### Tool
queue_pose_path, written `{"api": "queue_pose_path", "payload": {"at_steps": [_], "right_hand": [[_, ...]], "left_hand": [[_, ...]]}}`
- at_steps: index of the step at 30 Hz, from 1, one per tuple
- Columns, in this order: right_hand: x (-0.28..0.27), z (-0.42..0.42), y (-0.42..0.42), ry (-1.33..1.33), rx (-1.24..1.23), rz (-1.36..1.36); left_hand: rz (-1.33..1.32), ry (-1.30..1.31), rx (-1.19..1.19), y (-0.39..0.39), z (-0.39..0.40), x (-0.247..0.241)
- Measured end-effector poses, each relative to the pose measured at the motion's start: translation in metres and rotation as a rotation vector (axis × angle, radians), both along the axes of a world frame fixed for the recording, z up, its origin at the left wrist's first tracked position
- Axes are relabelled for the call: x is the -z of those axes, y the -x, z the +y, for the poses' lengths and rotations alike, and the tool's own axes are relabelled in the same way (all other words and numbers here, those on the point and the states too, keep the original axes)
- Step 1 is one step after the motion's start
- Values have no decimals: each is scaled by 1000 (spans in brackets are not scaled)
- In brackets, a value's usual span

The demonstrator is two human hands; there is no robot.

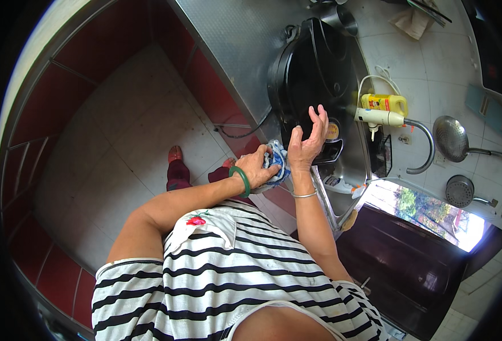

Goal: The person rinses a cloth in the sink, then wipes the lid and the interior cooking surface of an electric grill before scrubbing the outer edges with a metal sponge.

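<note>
My left hand (257,167), with a green bangle at its wrist, grips a crumpled blue-and-white cloth (278,160) in front of the counter's edge. Just right of the cloth, my right hand (308,143) is raised with its fingers apart and nothing in it; a silver bangle circles that wrist. Beyond the right hand lies a large black electric griddle (310,72) with its lid down, partly over the sink. The right hand hides part of its near end, beside a round yellow sticker (332,131).
A curved tap (425,145) and a yellow detergent bottle (383,103) stand right of the griddle. A spray bottle (338,185) lies in the steel sink (355,170). A skimmer (450,133) hangs on the tiled wall. A metal pot (340,19) stands at the far end.
</note>
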State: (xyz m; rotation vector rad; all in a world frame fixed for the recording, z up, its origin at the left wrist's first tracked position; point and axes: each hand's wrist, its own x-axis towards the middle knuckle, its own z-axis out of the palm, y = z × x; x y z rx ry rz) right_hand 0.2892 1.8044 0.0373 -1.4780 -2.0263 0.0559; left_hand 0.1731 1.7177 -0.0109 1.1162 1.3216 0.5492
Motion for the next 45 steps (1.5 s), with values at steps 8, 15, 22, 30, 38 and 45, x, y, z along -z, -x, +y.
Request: {"api": "queue_pose_path", "payload": {"at_steps": [8, 15, 22, 30, 38, 45], "right_hand": [[1, 0, 6, -86, 21, -140], [6, -1, 8, -131, 50, -283], [4, 0, 7, -140, 34, -288], [5, 0, 9, -134, 42, -249], [4, -2, 10, -122, 40, -231], [-8, -1, -7, 33, -117, 84]], "left_hand": [[-9, 16, -2, 4, 2, -1], [3, -6, -31, 2, -2, 11], [-1, 17, -13, 5, 1, 7], [5, 8, -7, 7, 0, 5], [5, 9, -33, 5, -1, 9], [-335, 21, -312, 17, -5, 1]]}}
